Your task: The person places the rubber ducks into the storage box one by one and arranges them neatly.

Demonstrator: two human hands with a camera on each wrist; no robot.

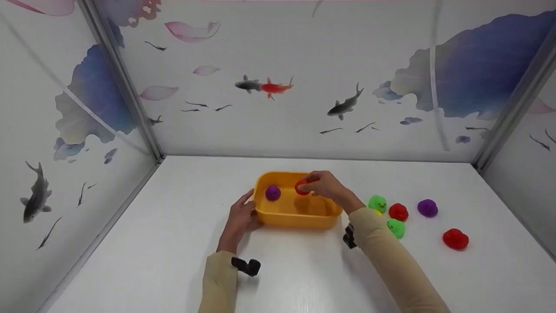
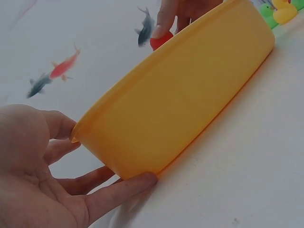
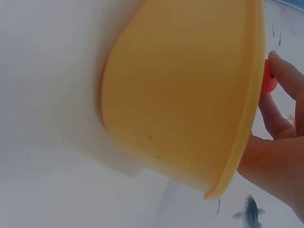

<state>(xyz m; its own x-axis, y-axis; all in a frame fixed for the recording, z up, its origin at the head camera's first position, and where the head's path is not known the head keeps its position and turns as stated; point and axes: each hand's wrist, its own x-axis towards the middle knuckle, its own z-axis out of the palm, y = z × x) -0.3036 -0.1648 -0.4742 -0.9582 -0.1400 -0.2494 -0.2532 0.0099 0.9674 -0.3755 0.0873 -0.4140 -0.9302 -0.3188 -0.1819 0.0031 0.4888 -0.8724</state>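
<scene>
A yellow plastic basin (image 1: 284, 220) stands on the table, holding a purple toy duck (image 1: 273, 192) in its left part. My left hand (image 1: 238, 217) is at the basin's left end. In the left wrist view its fairly straight fingers (image 2: 121, 194) touch the outer wall and rim around the corner. Over the basin's right part, my right hand (image 1: 323, 186) pinches a small red rubber duck (image 1: 301, 187) between thumb and fingers. The right wrist view shows this red duck (image 3: 269, 77) just past the rim, partly hidden; one dark eye is visible.
Right of the basin lie green ducks (image 1: 396, 228), a partly hidden yellow duck (image 2: 285, 12), red ducks (image 1: 455, 239) and a purple duck (image 1: 428, 208). White panels (image 1: 295, 130) with painted fish enclose the white table (image 1: 173, 243) at the back and sides.
</scene>
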